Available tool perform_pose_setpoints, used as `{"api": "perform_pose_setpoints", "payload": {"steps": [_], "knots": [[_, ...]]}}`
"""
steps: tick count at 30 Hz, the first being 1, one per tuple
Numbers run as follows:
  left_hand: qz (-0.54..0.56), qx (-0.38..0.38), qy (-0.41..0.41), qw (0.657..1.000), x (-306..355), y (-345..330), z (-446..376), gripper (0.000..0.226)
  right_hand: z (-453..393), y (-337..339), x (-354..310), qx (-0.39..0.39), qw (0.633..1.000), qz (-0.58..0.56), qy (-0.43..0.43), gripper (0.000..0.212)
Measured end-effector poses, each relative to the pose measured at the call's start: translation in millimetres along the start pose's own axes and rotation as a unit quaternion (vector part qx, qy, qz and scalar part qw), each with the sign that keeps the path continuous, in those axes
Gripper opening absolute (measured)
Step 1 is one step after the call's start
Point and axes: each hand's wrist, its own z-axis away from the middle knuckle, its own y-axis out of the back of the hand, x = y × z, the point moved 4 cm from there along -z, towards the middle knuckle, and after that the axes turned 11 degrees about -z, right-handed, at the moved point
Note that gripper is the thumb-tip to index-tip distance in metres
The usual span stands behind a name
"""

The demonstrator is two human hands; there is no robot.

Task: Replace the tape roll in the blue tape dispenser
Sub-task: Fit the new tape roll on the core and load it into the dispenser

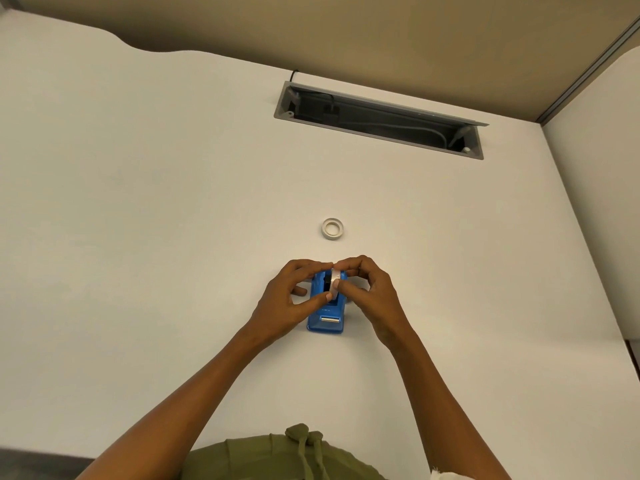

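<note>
A tape dispenser (326, 315) is sitting on the tabletop (138, 237), flanked by the left hand (287, 303) and right hand (372, 294), both touching the roll (335, 283) in it. A spare roll (333, 229) is lying just behind; a cable tray (381, 121) is lying farther back.

a single wide-angle head view looks forward and steeply down from above the person's chest, close over a white desk (138, 202), facing its far edge, where a grey cable tray (381, 119) lies.
</note>
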Motion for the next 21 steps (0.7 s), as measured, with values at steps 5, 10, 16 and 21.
{"api": "perform_pose_setpoints", "payload": {"steps": [5,10,16,21], "knots": [[0.000,0.000,0.002,1.000,-0.8,0.9,-0.4,0.044,-3.2,-3.3,-0.1,0.017,0.999,-0.043,-0.017,0.009],[-0.001,0.002,0.001,1.000,-0.1,1.1,0.5,0.044,-7.6,-3.2,0.9,0.025,0.997,-0.060,-0.036,0.003],[-0.001,-0.006,0.003,1.000,-1.7,-0.6,0.1,0.046,-11.3,-1.7,2.7,0.030,0.996,-0.066,-0.055,0.006],[0.000,-0.005,0.007,1.000,-3.5,-0.2,0.2,0.045,-8.6,2.8,5.3,0.007,0.995,-0.079,-0.060,0.017]]}}
